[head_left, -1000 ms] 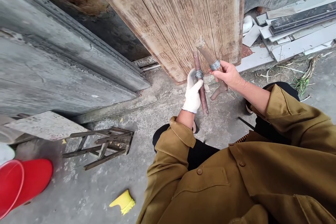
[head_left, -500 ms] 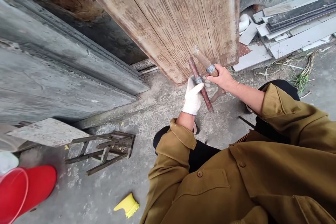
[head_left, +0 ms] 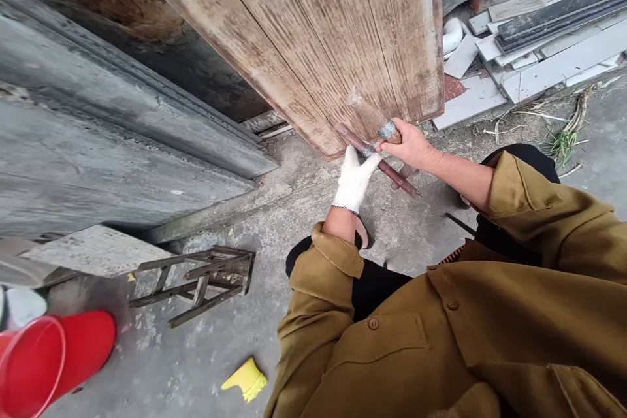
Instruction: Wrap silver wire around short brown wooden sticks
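My left hand [head_left: 353, 177], in a white knitted glove, is closed around a reddish-brown wooden stick [head_left: 399, 180]. Silvery wire is wound around the stick's middle, by the glove's fingertips. My bare right hand [head_left: 412, 145] grips a second, lighter piece of wood [head_left: 393, 137] bound with a band of wire [head_left: 386, 129]. Its far end [head_left: 365, 108] looks pale and partly see-through; I cannot make out what it is. The two pieces lie close together at an angle. Another brown piece [head_left: 405, 173] shows partly behind the stick.
A weathered wooden panel [head_left: 313, 26] leans on the wall ahead. Tile strips [head_left: 553, 59] are piled at the right. At the left are a small wooden stool [head_left: 200, 281] on its side, a red bucket [head_left: 83, 353] and a yellow glove-like item [head_left: 245, 379] on the concrete floor.
The reddish-brown stick has turned, its near end swinging to the right and its far end to the left. Both hands have shifted slightly left and keep their hold.
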`<state>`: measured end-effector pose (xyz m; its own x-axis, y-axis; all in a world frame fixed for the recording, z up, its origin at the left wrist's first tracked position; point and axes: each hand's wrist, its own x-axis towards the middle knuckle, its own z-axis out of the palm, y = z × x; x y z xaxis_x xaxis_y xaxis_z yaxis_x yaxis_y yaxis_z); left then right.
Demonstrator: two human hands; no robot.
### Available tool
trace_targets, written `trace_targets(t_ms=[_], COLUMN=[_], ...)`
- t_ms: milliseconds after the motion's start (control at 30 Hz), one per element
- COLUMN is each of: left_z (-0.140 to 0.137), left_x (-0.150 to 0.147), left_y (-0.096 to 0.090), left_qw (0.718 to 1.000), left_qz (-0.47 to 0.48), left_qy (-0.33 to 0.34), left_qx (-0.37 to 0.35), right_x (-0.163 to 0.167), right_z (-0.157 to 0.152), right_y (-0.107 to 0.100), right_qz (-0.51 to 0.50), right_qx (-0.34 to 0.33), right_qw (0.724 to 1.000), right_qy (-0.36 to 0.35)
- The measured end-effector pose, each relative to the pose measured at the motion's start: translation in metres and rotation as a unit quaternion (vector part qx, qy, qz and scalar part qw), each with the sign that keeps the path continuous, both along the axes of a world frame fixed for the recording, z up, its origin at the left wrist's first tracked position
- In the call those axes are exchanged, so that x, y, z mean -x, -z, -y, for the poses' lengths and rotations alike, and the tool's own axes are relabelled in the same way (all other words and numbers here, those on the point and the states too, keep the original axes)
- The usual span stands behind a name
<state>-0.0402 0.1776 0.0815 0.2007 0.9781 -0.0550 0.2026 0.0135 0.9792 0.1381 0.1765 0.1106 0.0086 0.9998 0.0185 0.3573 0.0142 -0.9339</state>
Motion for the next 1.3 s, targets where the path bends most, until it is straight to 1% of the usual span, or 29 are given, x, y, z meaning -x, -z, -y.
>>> trace_targets(t_ms=[100, 167, 300, 400, 500, 667, 833, 967, 1100, 1300], left_z=[0.002, 0.004, 0.011, 0.014, 0.017, 0.02, 0.021, 0.022, 0.023, 0.025], left_x=[0.0, -0.001, -0.002, -0.002, -0.001, -0.003, -0.007, -0.009, -0.006, -0.004], left_y=[-0.007, -0.01, -0.012, -0.012, -0.013, -0.007, 0.005, 0.01, 0.012, 0.01], left_qw=[0.996, 0.991, 0.972, 0.957, 0.95, 0.953, 0.964, 0.964, 0.969, 0.966], left_qz=[0.033, 0.058, 0.165, 0.232, 0.263, 0.259, 0.245, 0.251, 0.239, 0.252], left_qy=[0.012, 0.024, 0.052, 0.045, 0.033, 0.041, -0.001, -0.028, -0.031, -0.012], left_qx=[0.084, 0.121, 0.156, 0.166, 0.166, 0.153, 0.107, 0.076, 0.055, 0.059], right_x=[0.001, 0.001, -0.001, -0.006, -0.01, -0.007, -0.006, -0.01, -0.013, -0.013], right_z=[0.001, 0.002, 0.002, 0.0, -0.001, 0.003, 0.006, 0.006, 0.007, 0.008], right_y=[0.002, 0.001, -0.003, -0.004, -0.004, -0.005, -0.004, -0.006, -0.01, -0.01], right_qz=[0.037, 0.052, 0.049, 0.033, 0.03, 0.014, 0.013, 0.013, 0.041, 0.065], right_qx=[-0.005, -0.008, -0.01, -0.006, 0.002, 0.013, 0.006, 0.016, 0.015, 0.051], right_qw=[0.999, 0.998, 0.998, 0.999, 0.999, 0.998, 0.998, 0.997, 0.995, 0.992], right_qy=[-0.01, -0.022, -0.042, -0.042, -0.042, -0.056, -0.066, -0.077, -0.088, -0.092])
